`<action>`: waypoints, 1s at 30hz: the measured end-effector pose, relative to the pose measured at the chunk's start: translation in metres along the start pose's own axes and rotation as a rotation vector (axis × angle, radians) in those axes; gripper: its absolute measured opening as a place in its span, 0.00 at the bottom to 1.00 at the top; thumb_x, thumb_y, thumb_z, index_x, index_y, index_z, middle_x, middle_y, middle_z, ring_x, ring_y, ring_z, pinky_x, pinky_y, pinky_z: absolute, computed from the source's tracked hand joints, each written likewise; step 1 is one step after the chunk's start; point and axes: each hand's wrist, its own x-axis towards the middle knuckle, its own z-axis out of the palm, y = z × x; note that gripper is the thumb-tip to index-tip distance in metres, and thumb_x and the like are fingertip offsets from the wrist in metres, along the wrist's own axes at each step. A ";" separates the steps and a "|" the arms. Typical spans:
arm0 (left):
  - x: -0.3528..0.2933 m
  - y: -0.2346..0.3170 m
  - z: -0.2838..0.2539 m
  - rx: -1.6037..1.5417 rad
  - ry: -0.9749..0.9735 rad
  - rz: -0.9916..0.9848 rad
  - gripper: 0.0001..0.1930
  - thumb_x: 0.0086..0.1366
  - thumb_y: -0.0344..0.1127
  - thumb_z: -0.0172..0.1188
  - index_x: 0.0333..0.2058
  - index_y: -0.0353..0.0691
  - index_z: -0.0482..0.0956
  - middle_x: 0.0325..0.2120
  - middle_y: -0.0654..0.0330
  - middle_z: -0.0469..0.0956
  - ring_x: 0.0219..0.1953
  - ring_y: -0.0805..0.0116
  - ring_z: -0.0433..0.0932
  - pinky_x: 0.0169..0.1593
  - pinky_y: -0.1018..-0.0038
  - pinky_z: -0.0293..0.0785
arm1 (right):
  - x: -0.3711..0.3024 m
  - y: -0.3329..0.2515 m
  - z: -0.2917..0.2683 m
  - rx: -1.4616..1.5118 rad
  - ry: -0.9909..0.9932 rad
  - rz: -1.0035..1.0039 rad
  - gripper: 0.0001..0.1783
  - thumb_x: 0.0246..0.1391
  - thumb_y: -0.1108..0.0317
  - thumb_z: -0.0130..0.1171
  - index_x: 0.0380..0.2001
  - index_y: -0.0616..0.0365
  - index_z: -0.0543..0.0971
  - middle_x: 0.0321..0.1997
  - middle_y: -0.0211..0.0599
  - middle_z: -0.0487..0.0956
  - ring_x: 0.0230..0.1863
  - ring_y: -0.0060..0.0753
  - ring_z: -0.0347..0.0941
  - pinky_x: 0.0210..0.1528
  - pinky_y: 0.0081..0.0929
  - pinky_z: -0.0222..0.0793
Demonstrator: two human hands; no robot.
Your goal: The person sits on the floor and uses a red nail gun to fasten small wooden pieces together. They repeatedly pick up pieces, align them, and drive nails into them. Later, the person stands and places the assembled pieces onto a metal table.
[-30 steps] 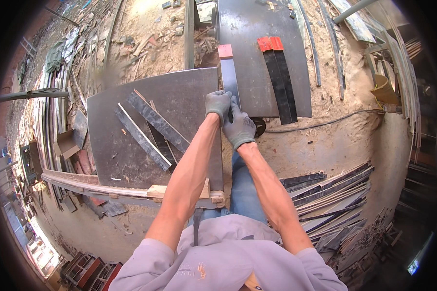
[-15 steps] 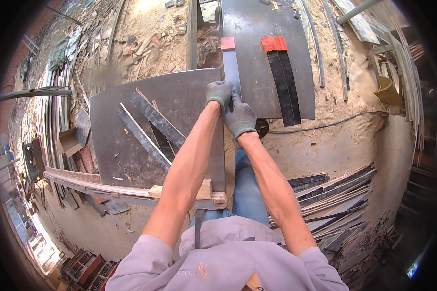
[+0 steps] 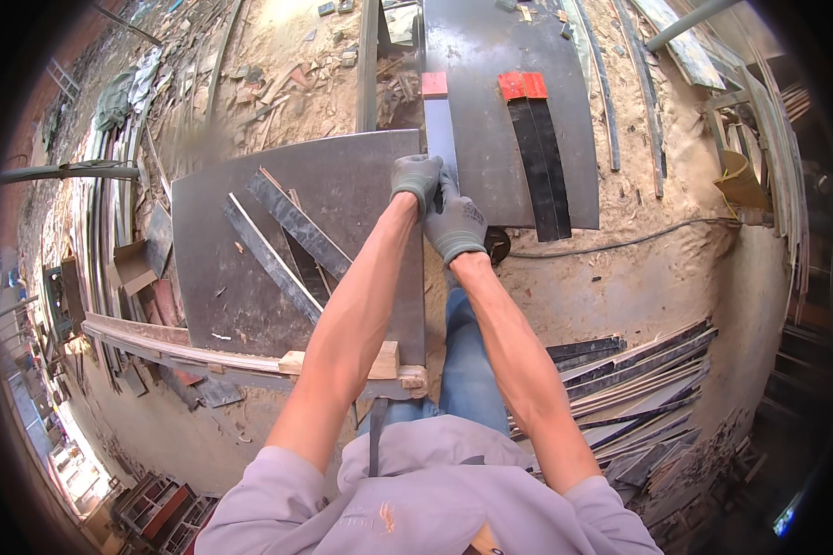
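Observation:
A long narrow board strip (image 3: 441,129), grey-blue with a red far end, points away from me over the dark panel table. Grey knit gloves cover both hands. My left hand (image 3: 416,176) is closed at the strip's near part, on its left edge. Close against it, my right hand (image 3: 457,225) is closed around the near end, its index finger reaching forward along the strip. The gloves hide that end and whatever lies under the fingers. Two black strips (image 3: 541,171) with red ends lie side by side on the table to the right.
At left, a dark panel (image 3: 342,185) carries loose strips (image 3: 298,225). A wooden rail (image 3: 194,350) with small blocks runs along its near edge. Stacked strips (image 3: 639,379) lie on the floor at right. A cable (image 3: 620,242) crosses the sandy floor. Scraps litter the far ground.
Almost nothing differs. Both hands keep the same place on the strip, and the view has shifted very slightly.

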 end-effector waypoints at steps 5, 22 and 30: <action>-0.002 -0.032 0.002 -0.041 0.033 0.040 0.10 0.70 0.32 0.66 0.41 0.34 0.92 0.29 0.62 0.87 0.25 0.74 0.81 0.30 0.71 0.78 | -0.023 0.012 0.012 -0.061 0.077 0.000 0.39 0.64 0.55 0.59 0.78 0.40 0.67 0.41 0.60 0.87 0.44 0.66 0.85 0.48 0.59 0.80; 0.017 -0.012 -0.011 0.001 0.024 0.010 0.10 0.69 0.33 0.66 0.43 0.35 0.92 0.32 0.61 0.88 0.28 0.73 0.83 0.32 0.70 0.80 | -0.002 -0.008 0.010 -0.037 -0.023 0.003 0.44 0.65 0.53 0.57 0.82 0.39 0.59 0.47 0.63 0.85 0.48 0.66 0.85 0.54 0.57 0.80; 0.007 0.038 -0.006 -0.135 -0.104 -0.052 0.12 0.70 0.36 0.66 0.29 0.36 0.88 0.24 0.60 0.84 0.22 0.70 0.79 0.27 0.66 0.75 | 0.034 -0.010 -0.002 0.010 0.009 -0.005 0.42 0.66 0.52 0.56 0.81 0.42 0.61 0.47 0.59 0.88 0.50 0.64 0.85 0.55 0.55 0.79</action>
